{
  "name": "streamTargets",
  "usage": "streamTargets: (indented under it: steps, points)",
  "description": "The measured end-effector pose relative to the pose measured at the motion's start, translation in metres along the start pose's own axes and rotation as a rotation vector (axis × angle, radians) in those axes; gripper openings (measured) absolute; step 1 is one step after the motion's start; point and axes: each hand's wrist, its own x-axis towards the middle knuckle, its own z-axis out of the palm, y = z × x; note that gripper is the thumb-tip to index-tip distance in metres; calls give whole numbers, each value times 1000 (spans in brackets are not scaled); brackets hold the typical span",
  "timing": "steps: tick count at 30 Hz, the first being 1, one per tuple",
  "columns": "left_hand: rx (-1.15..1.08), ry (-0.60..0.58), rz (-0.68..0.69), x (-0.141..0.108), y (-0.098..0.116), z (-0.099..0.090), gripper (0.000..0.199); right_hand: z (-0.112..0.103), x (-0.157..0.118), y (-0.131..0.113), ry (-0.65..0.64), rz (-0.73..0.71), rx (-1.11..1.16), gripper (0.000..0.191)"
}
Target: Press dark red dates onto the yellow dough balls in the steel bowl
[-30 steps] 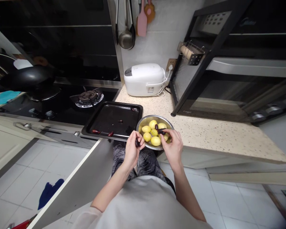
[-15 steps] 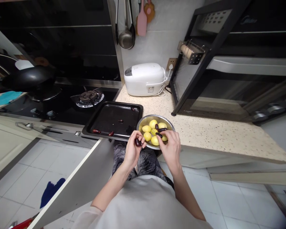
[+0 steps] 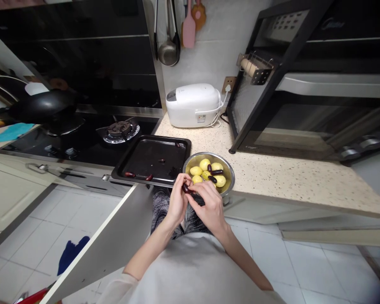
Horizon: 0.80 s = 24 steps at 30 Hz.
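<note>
My left hand (image 3: 177,202) is closed around a glossy dark red oblong piece (image 3: 186,188), shaped like a long grape or small sausage. The fingertips of my right hand (image 3: 209,204) pinch the same piece from the right. Both hands are just in front of a steel bowl (image 3: 230,179), covering part of its near side. Inside the bowl are several yellow rounded fruits (image 3: 205,164) that look like lemons, with a few dark oblong pieces (image 3: 217,172) on top. A black baking tray (image 3: 142,158) to the left holds several scattered dark red pieces (image 3: 129,174).
Behind the bowl stands a white rice cooker (image 3: 193,105). The gas hob (image 3: 120,130) with a wok (image 3: 44,105) is at left. An oven (image 3: 319,126) sits on the right of the speckled counter (image 3: 288,177). An open cabinet door (image 3: 107,245) juts out below the tray.
My right hand has let go of a dark piece, which now lies on the yellow fruits in the bowl. It has moved left to the piece in my left hand.
</note>
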Motion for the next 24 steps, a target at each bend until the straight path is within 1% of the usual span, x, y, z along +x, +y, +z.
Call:
streamTargets:
  steps: [2, 5, 6, 8, 10, 11, 16, 20, 24]
  points:
    - [-19, -1, -14, 1, -1, -1, 24, -2, 1, 2, 24, 15, 14, 14]
    - [-35, 15, -10, 2, -1, -2, 16, -9, 4, 9, 94, 100, -9, 9]
    - [-22, 24, 17, 3, 0, -3, 17, -12, 4, 12, 117, 138, -43, 6]
    - [28, 44, 93, 5, 1, -5, 30, -16, 4, 20, 136, 208, -134, 4]
    - [85, 63, 158, 6, 1, -7, 39, -18, 4, 27, 107, 257, -233, 7]
    - [108, 68, 178, 6, 1, -8, 41, -19, 3, 30, 82, 269, -281, 8]
    - [154, 39, 191, 7, 0, -9, 39, -14, 1, 36, -34, 256, -486, 9]
    - [173, 27, 204, 6, -1, -10, 35, -11, 2, 37, -90, 263, -557, 8]
    - [184, 22, 227, 6, -1, -10, 31, -11, 3, 39, -120, 254, -560, 5]
